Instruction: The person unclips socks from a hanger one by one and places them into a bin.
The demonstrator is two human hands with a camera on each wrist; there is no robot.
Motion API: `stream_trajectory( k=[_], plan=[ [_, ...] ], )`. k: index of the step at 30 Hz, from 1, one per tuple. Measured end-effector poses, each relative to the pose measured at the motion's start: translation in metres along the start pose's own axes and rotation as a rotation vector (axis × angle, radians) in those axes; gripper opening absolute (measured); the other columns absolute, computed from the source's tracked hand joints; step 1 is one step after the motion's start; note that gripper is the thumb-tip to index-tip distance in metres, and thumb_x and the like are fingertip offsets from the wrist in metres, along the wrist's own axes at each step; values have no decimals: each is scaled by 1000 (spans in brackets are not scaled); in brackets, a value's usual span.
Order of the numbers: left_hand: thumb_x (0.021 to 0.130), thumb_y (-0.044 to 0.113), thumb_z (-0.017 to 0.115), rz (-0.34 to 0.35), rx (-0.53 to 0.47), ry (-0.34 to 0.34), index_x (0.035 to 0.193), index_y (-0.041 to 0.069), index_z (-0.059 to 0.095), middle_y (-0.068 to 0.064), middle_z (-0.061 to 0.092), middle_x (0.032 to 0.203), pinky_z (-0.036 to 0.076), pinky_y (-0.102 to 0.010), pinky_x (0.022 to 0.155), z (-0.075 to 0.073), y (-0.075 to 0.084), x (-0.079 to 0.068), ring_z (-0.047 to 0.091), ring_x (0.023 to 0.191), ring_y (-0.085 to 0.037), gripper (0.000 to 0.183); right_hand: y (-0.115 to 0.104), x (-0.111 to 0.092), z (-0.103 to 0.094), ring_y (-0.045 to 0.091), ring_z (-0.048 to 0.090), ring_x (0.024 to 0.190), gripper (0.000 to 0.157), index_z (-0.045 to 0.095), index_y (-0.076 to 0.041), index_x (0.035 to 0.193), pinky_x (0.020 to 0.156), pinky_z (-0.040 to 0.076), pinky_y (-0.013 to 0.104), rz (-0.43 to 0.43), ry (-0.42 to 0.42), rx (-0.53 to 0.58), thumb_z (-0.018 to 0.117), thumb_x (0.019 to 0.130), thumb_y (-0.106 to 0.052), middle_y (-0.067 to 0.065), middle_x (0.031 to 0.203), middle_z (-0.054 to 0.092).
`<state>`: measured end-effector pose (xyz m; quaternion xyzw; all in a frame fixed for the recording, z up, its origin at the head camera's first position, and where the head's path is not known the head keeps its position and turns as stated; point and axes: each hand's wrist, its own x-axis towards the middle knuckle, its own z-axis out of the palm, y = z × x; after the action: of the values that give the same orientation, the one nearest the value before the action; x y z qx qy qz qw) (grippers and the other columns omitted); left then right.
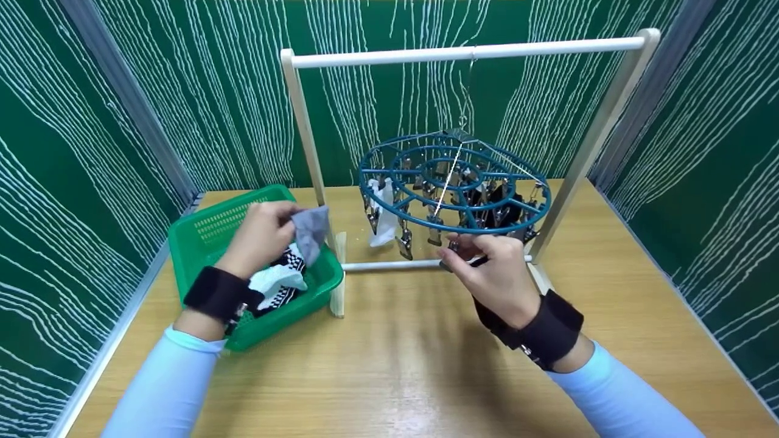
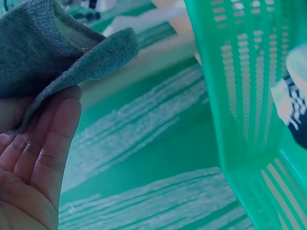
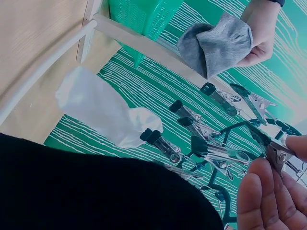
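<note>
My left hand [image 1: 261,234] pinches a grey sock [image 1: 310,231] over the right side of the green basket [image 1: 182,249]; in the left wrist view its cuff gapes between thumb and fingers. At the near edge of the round blue clip hanger [image 1: 487,230], my right hand [image 1: 499,274] holds a metal clip [image 3: 276,153] between thumb and fingers. Nothing hangs from that clip. A white sock [image 1: 383,213] dangles from the hanger's left side, and something black [image 1: 502,204] hangs toward its right.
The hanger hooks onto a wooden rack [image 1: 389,58], whose posts stand on the table [image 1: 389,371]. Inside the basket lie a pale sock [image 1: 277,280] and black-and-white patterned socks [image 1: 291,261]. Several other clips [image 1: 405,243] dangle around the ring. Green walls close in the back and sides.
</note>
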<state>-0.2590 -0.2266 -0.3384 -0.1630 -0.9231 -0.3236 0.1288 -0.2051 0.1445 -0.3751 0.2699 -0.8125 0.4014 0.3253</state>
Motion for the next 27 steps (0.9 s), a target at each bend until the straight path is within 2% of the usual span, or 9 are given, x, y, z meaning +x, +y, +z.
stream_trajectory(
  k=[5,10,16,19,23,27],
  plan=[
    [102,-5,52,-59,20,-10,121,-7,77,-25,79,112,53,-32,75,-12,-17,4,68,88,-30,32,1,-1,0,20,77,68,16,82,5,98,66,60,16,-7,8,-5,89,88,-4,13,90,83],
    [104,-2,51,-131,54,-25,125,-9,75,-28,77,116,51,-30,73,-22,-33,7,70,91,-31,32,1,-2,0,22,77,69,12,82,4,97,69,56,8,-3,10,5,88,88,-2,13,90,84],
    [106,1,50,-202,108,-44,128,-9,74,-30,75,124,51,-36,75,-23,-52,14,69,93,-33,34,1,-3,0,21,77,69,13,82,4,98,68,56,9,7,6,4,88,89,-4,13,91,84],
    [107,1,51,-240,133,-54,129,-8,74,-31,74,128,55,-40,79,-19,-62,17,73,100,-37,33,3,-3,0,22,77,69,13,82,4,98,67,57,10,4,8,6,88,88,-2,13,91,84],
    [108,-1,51,-275,162,-74,133,-9,72,-32,71,135,61,-50,93,-12,-74,21,72,120,-44,34,4,-2,0,23,77,68,12,83,4,97,68,56,8,-5,18,19,88,87,1,14,90,84],
    [106,-2,53,-288,233,-112,135,-8,71,-31,70,137,58,-58,106,-5,-87,24,67,129,-47,35,3,-1,-1,23,76,68,11,83,3,97,70,54,6,-4,20,25,88,88,-1,14,91,84]
  ],
)
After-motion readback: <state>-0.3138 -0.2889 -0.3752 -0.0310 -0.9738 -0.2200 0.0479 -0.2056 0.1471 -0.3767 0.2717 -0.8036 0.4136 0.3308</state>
